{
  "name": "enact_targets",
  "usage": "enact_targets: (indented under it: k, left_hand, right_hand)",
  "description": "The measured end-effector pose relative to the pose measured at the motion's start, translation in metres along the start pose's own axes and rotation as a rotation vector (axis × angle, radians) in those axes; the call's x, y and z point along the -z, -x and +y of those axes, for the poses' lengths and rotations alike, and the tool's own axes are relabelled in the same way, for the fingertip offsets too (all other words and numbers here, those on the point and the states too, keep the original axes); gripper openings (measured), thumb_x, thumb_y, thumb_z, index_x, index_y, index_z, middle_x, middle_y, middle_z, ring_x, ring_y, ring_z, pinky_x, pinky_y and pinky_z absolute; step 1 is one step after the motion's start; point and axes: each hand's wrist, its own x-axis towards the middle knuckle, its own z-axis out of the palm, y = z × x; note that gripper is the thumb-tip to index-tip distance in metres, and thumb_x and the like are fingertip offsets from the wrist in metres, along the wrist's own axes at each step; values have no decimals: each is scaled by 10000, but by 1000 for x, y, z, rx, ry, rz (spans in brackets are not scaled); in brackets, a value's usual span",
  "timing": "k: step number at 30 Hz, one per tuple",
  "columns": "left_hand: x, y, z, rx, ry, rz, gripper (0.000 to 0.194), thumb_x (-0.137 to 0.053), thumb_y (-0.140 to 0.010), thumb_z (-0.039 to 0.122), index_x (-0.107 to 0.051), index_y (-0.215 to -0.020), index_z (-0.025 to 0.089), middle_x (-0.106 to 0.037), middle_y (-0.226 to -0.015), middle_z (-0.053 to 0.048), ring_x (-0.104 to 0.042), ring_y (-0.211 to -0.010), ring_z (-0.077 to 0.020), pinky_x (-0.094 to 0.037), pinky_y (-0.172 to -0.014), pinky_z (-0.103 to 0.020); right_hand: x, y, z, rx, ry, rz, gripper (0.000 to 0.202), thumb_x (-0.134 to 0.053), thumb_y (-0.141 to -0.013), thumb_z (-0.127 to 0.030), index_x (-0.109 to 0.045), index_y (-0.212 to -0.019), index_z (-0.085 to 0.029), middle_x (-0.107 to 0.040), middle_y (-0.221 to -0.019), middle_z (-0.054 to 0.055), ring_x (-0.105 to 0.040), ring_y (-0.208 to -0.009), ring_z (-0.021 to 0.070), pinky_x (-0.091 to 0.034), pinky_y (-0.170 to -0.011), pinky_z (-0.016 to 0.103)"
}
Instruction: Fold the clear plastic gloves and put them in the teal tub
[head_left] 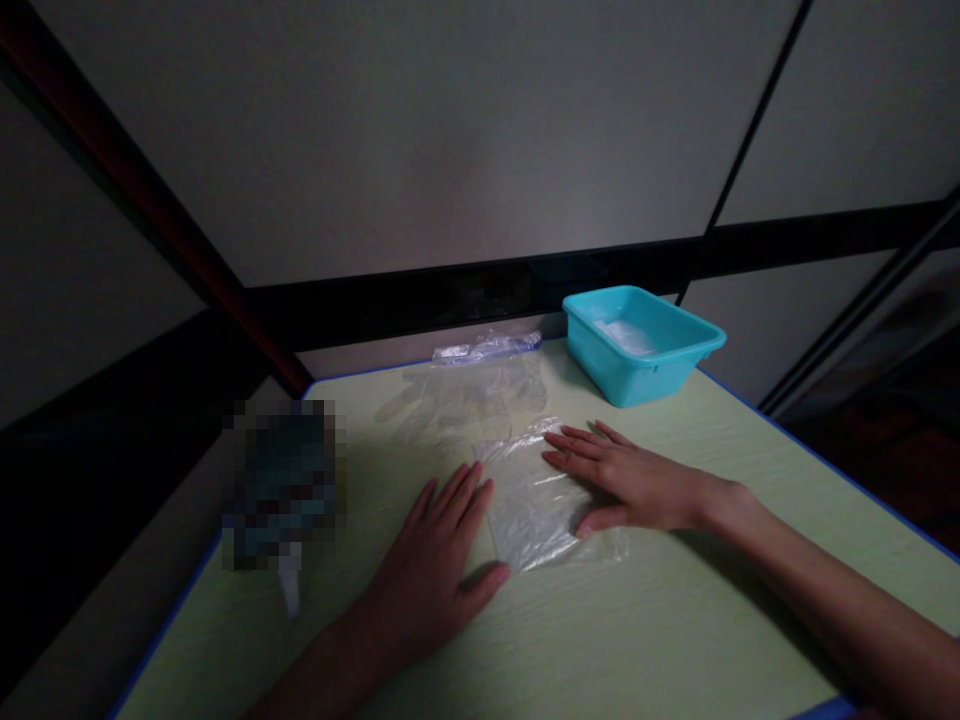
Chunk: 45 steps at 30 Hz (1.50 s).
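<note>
A thin, clear plastic piece (529, 500), roughly square and wrinkled, lies flat on the table between my hands; whether it is a bag or a folded glove I cannot tell. My right hand (611, 475) rests palm down on its right side, fingers stretched out. At the left edge of the plastic, my left hand (442, 560) lies flat with fingers extended, its fingertips and thumb beside or just touching that edge. Behind it are clear disposable plastic gloves (480, 395), spread out with finger shapes showing and a crumpled, shiny band at their far end.
A turquoise plastic basket (637, 375) stands at the table's back right corner, with something whitish inside. On the left is a blurred-out dark object (285, 485) with a white strip below it. The pale green table (585, 640) has a blue edge and meets a panelled wall (480, 150).
</note>
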Motion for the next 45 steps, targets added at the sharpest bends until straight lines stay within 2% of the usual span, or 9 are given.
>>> enact_targets:
  k: [7,12,18,24,32,45]
  left_hand:
    - [-4,1,-2,-10,13,35,623,-450,-800,435,-282,-1323,140,-234,-1416,-112,-191,-1291,-254,-194,-1033,-457]
    - [-5,1,-3,-19,10,36,612,-437,-811,438,-284,-1321,137,-236,-1417,-110,-185,-1293,-253,-191,-1034,-459]
    - [-6,1,-4,-30,5,45,603,-439,-815,423,-285,-1319,129,-247,-1411,-123,-198,-1289,-255,-202,-1028,-463]
    - [-5,-1,-5,-34,8,39,599,-437,-815,417,-285,-1320,133,-244,-1411,-124,-205,-1286,-262,-211,-1022,-471]
    - [-4,-1,-6,-46,-24,1,594,-392,-840,424,-260,-1331,118,-218,-1419,-132,-180,-1293,-263,-194,-1025,-479]
    - [-6,-1,-11,-71,-52,6,596,-371,-850,445,-247,-1336,125,-216,-1420,-132,-175,-1293,-273,-208,-1016,-496]
  right_hand:
    - [6,-7,-33,281,61,68,503,-526,-791,-450,-493,-1173,-126,-487,-1206,132,-392,-1151,226,-258,-989,417]
    - [0,-10,-45,370,99,69,293,-532,-814,-362,-585,-988,-132,-576,-1017,97,-483,-992,205,-370,-879,358]
    - [-5,-13,-45,363,178,81,199,-456,-868,-269,-606,-893,-141,-588,-936,70,-510,-902,185,-387,-832,327]
    - [-9,-13,-46,382,237,127,197,-410,-880,-139,-607,-872,-135,-594,-902,66,-525,-845,164,-401,-793,313]
    - [-7,-13,-47,390,283,101,212,-393,-886,-136,-604,-866,-126,-584,-938,66,-518,-880,177,-408,-790,309]
    - [-5,-10,-50,387,283,105,197,-409,-881,-188,-597,-853,-135,-576,-858,49,-517,-818,173,-411,-753,314]
